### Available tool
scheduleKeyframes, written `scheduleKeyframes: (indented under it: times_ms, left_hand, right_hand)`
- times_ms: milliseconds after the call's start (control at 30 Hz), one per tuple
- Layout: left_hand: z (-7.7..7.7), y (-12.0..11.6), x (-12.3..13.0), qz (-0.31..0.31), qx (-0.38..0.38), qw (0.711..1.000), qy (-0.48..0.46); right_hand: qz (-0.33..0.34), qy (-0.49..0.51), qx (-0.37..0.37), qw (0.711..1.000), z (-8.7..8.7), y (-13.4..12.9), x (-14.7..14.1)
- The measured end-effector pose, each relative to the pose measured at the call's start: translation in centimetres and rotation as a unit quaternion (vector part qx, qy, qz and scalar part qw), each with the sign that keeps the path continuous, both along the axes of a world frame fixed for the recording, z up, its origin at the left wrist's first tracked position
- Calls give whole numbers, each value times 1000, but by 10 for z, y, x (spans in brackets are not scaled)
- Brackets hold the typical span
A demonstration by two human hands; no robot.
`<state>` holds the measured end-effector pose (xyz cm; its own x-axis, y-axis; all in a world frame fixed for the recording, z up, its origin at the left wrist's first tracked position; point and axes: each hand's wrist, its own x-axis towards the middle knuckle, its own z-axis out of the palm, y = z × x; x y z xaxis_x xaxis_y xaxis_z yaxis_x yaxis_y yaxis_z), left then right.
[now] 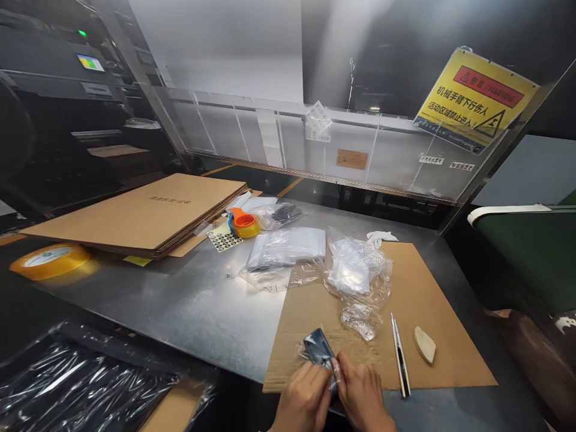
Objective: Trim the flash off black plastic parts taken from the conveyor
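Note:
Between my two hands is a small dark flat piece [319,347] in clear plastic film, above the near edge of a cardboard sheet [443,300]. My left hand [303,393] is closed on its left side, fingers curled. My right hand [360,387] pinches it from the right with thumb and fingers. What the piece is, I cannot make out. Right of my hands lie a utility knife [399,357] and a pale wedge-shaped block [424,345]. Beyond them sits crumpled clear plastic wrap [355,270], next to a bagged stack of white sheets or pouches [288,246].
Flat cardboard [180,207] is stacked at the left, beside a yellow tape roll [54,261]. An orange tape dispenser [245,222], a sticker sheet [225,237] and a white glove [381,237] lie farther back. Black plastic [81,378] covers something at lower left. A clear barrier [216,123] stands behind the metal table [202,312].

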<state>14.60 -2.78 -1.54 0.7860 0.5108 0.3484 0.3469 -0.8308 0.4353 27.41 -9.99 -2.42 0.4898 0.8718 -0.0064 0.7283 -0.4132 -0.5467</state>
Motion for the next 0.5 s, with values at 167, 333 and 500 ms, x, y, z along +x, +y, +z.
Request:
scheduleKeyframes:
  times_ms: [167, 333, 500]
  left_hand:
    - [34, 18, 6, 62, -57, 989, 124]
    - [63, 34, 13, 17, -38, 988, 147]
    - [77, 37, 28, -54, -12, 983, 173]
  right_hand:
    - [93, 73, 10, 993, 43, 7, 24]
    - [157, 168, 28, 973, 75, 5, 54]
    - [80, 167, 52, 981, 77, -20, 57]
